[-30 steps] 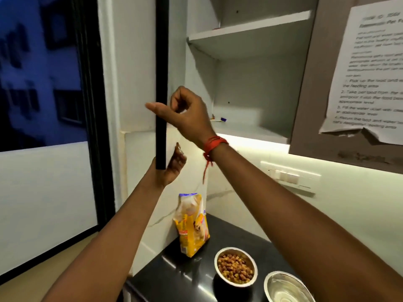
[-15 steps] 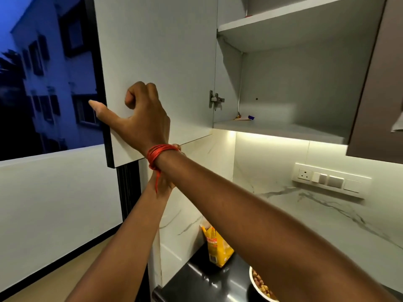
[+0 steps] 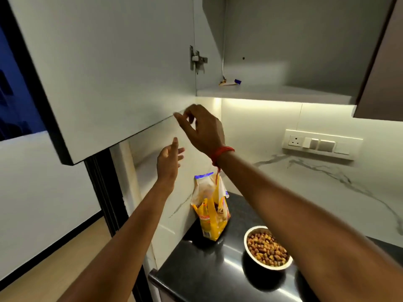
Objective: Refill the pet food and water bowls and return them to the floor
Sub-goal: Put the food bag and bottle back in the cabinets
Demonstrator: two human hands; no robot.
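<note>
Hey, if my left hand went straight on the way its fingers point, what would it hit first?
Probably the lower edge of the open cabinet door, just above your left hand and close by the right hand. Depth is unclear, so it might reach the wall behind instead.

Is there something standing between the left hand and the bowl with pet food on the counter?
Yes, in part. The yellow food bag stands on the black counter, just left of the food bowl and below the left hand. The right forearm also crosses the bowl's right rim in this view.
</note>
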